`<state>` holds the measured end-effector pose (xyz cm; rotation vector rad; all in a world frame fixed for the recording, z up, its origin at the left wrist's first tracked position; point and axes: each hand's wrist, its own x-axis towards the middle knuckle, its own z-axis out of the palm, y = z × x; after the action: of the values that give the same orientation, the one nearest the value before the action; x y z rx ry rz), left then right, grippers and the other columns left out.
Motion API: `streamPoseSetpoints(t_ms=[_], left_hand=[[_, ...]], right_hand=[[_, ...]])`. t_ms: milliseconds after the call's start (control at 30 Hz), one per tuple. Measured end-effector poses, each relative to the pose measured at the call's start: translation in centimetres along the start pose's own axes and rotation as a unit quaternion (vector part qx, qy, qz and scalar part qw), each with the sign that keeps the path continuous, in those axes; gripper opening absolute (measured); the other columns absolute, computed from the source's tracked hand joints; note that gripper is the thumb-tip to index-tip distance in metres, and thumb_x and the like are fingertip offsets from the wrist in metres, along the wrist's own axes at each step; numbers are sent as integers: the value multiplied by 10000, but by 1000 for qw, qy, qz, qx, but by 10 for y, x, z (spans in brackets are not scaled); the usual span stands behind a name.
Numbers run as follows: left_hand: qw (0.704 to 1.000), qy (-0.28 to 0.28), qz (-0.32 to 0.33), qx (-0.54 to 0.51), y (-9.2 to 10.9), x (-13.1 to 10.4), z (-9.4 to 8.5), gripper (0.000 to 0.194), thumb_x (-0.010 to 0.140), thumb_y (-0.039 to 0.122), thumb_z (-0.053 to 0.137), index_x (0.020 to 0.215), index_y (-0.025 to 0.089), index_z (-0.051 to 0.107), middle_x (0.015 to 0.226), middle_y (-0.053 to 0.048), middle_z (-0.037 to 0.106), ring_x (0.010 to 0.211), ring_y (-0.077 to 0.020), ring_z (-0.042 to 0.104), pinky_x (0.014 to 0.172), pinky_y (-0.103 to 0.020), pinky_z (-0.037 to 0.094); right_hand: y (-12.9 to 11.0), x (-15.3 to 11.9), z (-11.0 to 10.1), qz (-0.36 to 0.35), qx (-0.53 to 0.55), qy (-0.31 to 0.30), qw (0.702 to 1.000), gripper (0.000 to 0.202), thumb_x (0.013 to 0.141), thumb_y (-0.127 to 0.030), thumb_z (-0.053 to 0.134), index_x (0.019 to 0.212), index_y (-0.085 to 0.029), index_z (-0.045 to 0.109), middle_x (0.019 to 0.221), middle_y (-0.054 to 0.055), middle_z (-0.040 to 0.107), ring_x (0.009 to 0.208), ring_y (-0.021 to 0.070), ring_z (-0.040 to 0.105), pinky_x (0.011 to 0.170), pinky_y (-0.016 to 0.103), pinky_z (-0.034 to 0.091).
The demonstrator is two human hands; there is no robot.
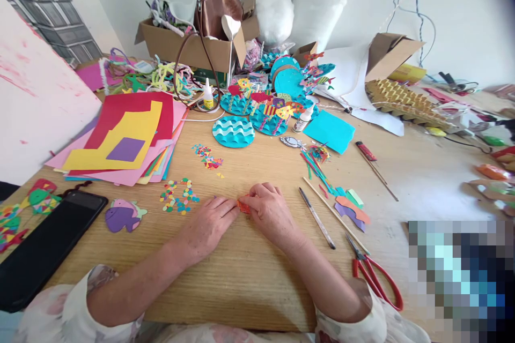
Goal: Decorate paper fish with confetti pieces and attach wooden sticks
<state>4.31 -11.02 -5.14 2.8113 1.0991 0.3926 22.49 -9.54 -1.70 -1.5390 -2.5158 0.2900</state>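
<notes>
Between my hands, low over the wooden tabletop, is a small orange paper cutout (243,206), mostly covered by fingers. My left hand (211,225) lies low with its fingers together, its fingertips holding the cutout's left edge. From the other side my right hand (271,214) is closed on it, index finger pressing on top and the other fingers curled. Round paper dots (179,196) are scattered left of my left hand, with small triangular bits (209,159) behind. A pen (317,218) lies to the right of my right hand, beside a thin wooden stick (338,217).
Red-handled scissors (376,277) lie near my right forearm. A black phone (52,246) and purple and pink fish cutouts (123,215) are at left. Coloured sheets (132,139) are stacked behind. Blue wavy discs (233,132), a glue bottle (303,118) and a cardboard box (173,43) stand farther back.
</notes>
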Motion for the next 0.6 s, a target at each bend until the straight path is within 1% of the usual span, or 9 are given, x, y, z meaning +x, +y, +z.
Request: streamPoseSetpoints(t_ms=[200, 400, 533, 600], left_hand=[[1000, 1, 1, -4, 0, 0, 0, 300, 871, 113, 394, 1151, 142, 498, 1128, -69, 543, 1016, -199, 463, 880, -362, 414], [1000, 5, 4, -8, -1, -1, 2, 295, 871, 114, 401, 1149, 133, 495, 1132, -69, 538, 1017, -200, 459, 883, -365, 413], [1000, 6, 2, -5, 0, -1, 1, 299, 874, 118, 391, 1153, 142, 493, 1126, -70, 543, 1011, -200, 465, 878, -370, 416], [1000, 8, 1, -4, 0, 0, 0, 299, 873, 116, 390, 1150, 145, 497, 1122, -71, 546, 1011, -199, 468, 878, -369, 416]], right_hand=[[0, -1, 2, -4, -8, 2, 1000, 227, 834, -163, 485, 888, -271, 677, 838, 33, 563, 842, 160, 434, 732, 283, 281], [1, -1, 2, 2, 16, 19, 1000, 244, 827, -143, 483, 882, -276, 679, 854, 26, 573, 844, 156, 433, 725, 276, 282], [0, -1, 3, 1, 17, 8, 1000, 222, 827, -147, 484, 821, -253, 680, 832, 25, 568, 834, 152, 436, 723, 272, 281], [0, 0, 3, 2, 15, 6, 1000, 218, 827, -152, 485, 825, -251, 680, 828, 29, 567, 836, 154, 438, 725, 275, 280]])
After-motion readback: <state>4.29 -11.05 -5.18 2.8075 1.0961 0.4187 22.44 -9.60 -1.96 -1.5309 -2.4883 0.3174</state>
